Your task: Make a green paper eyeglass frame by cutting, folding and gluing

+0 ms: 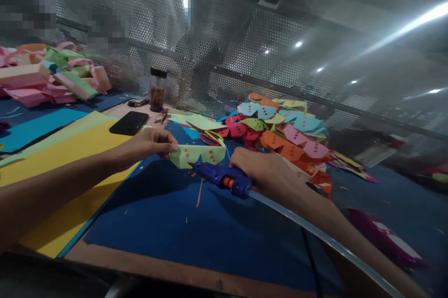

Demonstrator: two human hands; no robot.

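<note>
Head view: left hand (149, 145) fingertips pinch the left end of a pale green folded paper piece (197, 153) — right hand (266, 171) is wrapped around a blue glue gun (222, 177), nozzle touching the paper's lower edge, above the blue sheet (182, 214); scissors (209, 136) lie just behind.

Left hand (147, 145) pinching pale green folded paper piece (197, 153) at its 9 o'clock end. Right hand (269, 172) closed in a grip around blue glue gun (224, 178), nozzle touching the piece's lower edge. Scissors (210, 136) at 12 o'clock of the piece; phone (129, 123) at 10 o'clock on the desk (168, 223).
</note>
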